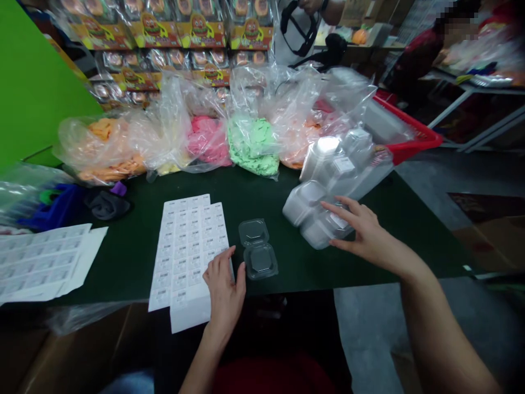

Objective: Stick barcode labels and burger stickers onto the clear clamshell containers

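My left hand (pixel 225 284) rests on sheets of barcode labels (pixel 184 246), thumb and fingers apart, holding nothing visible. Just right of it, a clear plastic clamshell container (pixel 260 260) lies unfolded on the dark green tabletop. My right hand (pixel 363 232) reaches over a stack of clear clamshell containers (pixel 309 200), its thumb and fingers spread across the nearest one. Its fingertips appear to touch the plastic, without a visible firm grip. A white label shows on that container, and another on the containers (pixel 340 158) behind.
Plastic bags of orange, pink and green pieces (pixel 254 142) line the back edge. A red basket (pixel 414 123) stands at back right. Further label sheets (pixel 45 262) and a blue bin (pixel 61 205) sit at left. Packaged burger-like items (pixel 156 30) are stacked behind; other people are beyond.
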Tool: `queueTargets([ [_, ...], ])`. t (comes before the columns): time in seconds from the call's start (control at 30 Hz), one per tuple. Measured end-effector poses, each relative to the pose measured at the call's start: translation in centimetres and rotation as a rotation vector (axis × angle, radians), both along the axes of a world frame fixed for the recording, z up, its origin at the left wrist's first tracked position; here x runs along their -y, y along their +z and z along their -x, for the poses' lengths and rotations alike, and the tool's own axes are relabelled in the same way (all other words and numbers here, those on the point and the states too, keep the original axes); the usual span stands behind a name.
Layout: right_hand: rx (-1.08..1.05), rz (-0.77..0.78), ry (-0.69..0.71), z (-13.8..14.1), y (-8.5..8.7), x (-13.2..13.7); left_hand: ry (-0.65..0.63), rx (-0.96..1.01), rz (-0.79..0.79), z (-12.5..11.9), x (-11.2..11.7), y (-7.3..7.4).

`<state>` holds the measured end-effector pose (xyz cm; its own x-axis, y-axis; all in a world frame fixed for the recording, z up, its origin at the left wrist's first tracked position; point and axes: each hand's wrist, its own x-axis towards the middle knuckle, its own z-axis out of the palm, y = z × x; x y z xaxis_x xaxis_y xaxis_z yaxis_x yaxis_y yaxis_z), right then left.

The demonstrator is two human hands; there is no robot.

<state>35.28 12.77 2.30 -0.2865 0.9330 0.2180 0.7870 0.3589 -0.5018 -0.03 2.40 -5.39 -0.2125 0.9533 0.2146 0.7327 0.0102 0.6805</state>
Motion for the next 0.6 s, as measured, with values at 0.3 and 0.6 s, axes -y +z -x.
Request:
queueTargets([
  [0.3, 0.038, -0.088, -0.086, 0.5, 1.0, 0.7, 0.119, -0.038, -0.085, 4.8, 3.1, 1.1],
  [0.6, -0.821, 0.96, 0.223, 20.2, -7.5, 16.5, 0.173, -0.049, -0.022, 13.3, 6.8, 0.3],
])
